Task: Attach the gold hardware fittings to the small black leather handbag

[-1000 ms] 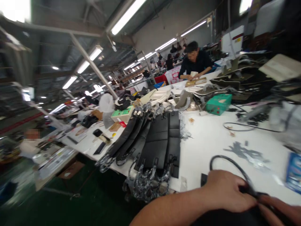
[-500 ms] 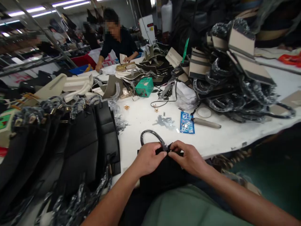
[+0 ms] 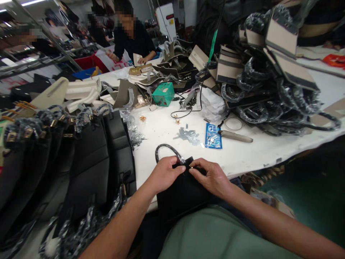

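A black handbag panel lies across my lap against the table's front edge. Its curved handle, wrapped in clear plastic, stands up from the top. My left hand grips the panel's upper edge at the foot of the handle, thumb in front. Just to the right, my right hand is closed in a pinch on a small gold-coloured metal piece, close to the panel's top edge. The fingers partly hide this piece, so its exact kind is unclear.
Black bag panels with wrapped handles line the left. Flat metal plates, a blue packet, a grey-handled tool and a green box lie ahead. More panels are heaped right. A co-worker sits opposite.
My right hand has drawn slightly away from my left, and the gold-coloured piece now shows at its fingertips. The panel's top corner is more exposed. The co-worker's one hand has moved up.
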The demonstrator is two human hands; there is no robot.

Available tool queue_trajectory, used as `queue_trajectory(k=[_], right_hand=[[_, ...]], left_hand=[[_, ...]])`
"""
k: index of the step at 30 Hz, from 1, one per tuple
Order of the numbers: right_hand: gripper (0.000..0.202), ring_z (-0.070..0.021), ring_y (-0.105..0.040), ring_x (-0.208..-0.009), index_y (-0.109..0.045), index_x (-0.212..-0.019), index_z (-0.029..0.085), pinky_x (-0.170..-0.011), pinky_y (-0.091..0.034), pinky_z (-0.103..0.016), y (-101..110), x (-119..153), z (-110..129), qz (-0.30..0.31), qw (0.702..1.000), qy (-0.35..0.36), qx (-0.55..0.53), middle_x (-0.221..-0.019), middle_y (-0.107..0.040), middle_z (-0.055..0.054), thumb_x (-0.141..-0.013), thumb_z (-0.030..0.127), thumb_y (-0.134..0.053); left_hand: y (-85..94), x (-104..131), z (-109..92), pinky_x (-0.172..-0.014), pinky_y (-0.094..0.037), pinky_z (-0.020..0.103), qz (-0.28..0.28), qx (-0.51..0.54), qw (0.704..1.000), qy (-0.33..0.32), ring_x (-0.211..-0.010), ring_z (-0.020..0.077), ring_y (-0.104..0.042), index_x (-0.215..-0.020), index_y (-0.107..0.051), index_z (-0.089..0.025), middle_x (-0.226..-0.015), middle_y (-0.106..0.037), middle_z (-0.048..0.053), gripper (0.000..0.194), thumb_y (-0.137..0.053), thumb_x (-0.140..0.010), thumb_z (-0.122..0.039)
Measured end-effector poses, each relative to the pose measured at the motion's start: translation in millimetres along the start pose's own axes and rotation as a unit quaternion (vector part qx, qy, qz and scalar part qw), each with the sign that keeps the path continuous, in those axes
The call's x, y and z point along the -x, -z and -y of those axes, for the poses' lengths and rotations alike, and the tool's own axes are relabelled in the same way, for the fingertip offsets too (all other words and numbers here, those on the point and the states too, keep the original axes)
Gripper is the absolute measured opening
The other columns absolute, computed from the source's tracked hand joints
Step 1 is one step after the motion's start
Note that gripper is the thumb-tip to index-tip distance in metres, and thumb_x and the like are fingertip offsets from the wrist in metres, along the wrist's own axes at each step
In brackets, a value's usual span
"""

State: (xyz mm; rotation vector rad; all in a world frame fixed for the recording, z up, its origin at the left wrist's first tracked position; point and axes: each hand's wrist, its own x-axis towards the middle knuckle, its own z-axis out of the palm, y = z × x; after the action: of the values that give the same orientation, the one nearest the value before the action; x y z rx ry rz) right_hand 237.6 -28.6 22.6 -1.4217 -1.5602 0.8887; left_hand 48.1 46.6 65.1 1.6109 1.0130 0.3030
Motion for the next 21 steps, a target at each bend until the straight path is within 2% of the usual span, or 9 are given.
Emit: queue_trajectory(k=[3,9,21], right_hand=[[0.01,-0.0171,-0.068,-0.081,-0.069,-0.094,0.024,-0.077,-0.049,-0.027,0.1,-1.6,-1.2,-0.001,1.0,0.007,-0.005,-0.089,-0.074,0.001,-0.089,0.03,-0.064],[0.015,-0.0191,-0.068,-0.083,-0.07,-0.099,0.024,-0.078,-0.051,-0.029,8.4,-4.9,-1.9,0.038,0.999,0.036,0.005,-0.094,-0.074,-0.001,-0.087,0.028,-0.063],[0.013,-0.0187,-0.067,-0.083,-0.07,-0.094,0.023,-0.08,-0.05,-0.029,2.1,-7.2,1.4,0.055,0.998,-0.005,-0.027,-0.09,-0.073,0.0,-0.087,0.025,-0.059]], left_hand=[[2.8,-1.0,1.0,-0.086,-0.05,0.033,0.031,0.067,0.997,0.021,-0.096,0.0226,-0.065,-0.102,-0.072,-0.016,-0.102,-0.074,0.005,0.025,-0.061,-0.081,-0.026],[4.3,-1.8,5.0,-0.08,-0.051,0.033,0.039,0.097,0.992,0.076,-0.087,0.0219,-0.067,-0.098,-0.072,-0.013,-0.096,-0.075,0.007,0.027,-0.065,-0.079,-0.031],[-1.5,-0.1,2.9,-0.08,-0.047,0.027,0.038,0.079,0.995,0.046,-0.088,0.0179,-0.062,-0.095,-0.07,-0.014,-0.095,-0.072,0.003,0.02,-0.061,-0.081,-0.024]])
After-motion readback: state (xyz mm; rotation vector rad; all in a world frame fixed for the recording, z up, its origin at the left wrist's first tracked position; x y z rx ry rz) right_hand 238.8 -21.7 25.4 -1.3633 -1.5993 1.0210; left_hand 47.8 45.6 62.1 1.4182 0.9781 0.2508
